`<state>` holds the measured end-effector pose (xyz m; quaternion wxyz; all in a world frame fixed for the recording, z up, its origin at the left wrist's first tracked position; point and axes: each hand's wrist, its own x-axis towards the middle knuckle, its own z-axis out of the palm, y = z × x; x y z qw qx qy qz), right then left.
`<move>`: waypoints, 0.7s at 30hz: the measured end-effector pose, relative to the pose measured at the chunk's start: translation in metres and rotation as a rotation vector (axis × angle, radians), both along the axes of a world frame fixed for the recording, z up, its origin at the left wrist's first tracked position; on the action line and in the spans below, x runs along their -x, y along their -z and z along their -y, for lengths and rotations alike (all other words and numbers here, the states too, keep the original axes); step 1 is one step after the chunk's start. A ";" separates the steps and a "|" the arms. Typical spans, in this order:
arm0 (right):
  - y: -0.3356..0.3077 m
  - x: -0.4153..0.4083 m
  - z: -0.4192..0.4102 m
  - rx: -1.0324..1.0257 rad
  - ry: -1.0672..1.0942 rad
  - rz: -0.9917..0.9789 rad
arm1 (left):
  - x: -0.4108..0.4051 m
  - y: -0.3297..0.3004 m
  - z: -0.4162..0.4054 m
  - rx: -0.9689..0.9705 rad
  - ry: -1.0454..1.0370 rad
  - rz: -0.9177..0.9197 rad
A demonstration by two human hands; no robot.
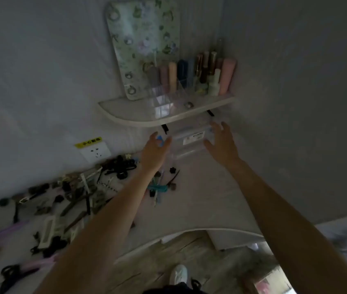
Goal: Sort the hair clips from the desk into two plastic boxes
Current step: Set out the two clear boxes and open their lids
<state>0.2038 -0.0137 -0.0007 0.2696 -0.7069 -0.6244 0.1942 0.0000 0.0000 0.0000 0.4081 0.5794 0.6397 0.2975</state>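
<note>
A clear plastic box (191,141) with a white label stands on the desk under the corner shelf. My left hand (154,150) and my right hand (221,143) reach out on either side of it with fingers spread; whether they touch it I cannot tell. Something blue shows just behind my left fingers. Several hair clips (70,196), mostly dark, lie scattered over the left part of the desk. A smaller group of clips (159,185), one of them teal, lies just below my left wrist.
A white corner shelf (147,117) above the box carries a clear organiser with cosmetic tubes and a flowered mirror (142,45). A wall socket (96,152) sits at the left. The desk's curved front edge (210,231) runs below, with wooden floor and a white shoe beneath.
</note>
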 end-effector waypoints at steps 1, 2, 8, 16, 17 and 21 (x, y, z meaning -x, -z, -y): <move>0.002 0.001 -0.006 -0.019 0.020 -0.078 | -0.002 0.000 -0.004 0.007 -0.059 0.057; 0.001 0.001 -0.012 -0.022 0.025 -0.138 | -0.004 -0.001 -0.010 0.034 -0.105 0.108; -0.002 0.007 -0.014 -0.118 0.164 -0.382 | -0.011 0.000 -0.017 0.027 -0.071 0.208; -0.006 -0.003 0.073 -0.188 0.483 -0.446 | 0.000 0.000 0.040 0.052 0.056 0.260; 0.000 -0.006 0.083 -0.149 0.492 -0.464 | 0.002 0.005 0.046 0.056 0.075 0.240; 0.026 -0.012 0.123 0.048 0.498 -0.325 | 0.007 0.024 0.074 0.027 0.216 0.073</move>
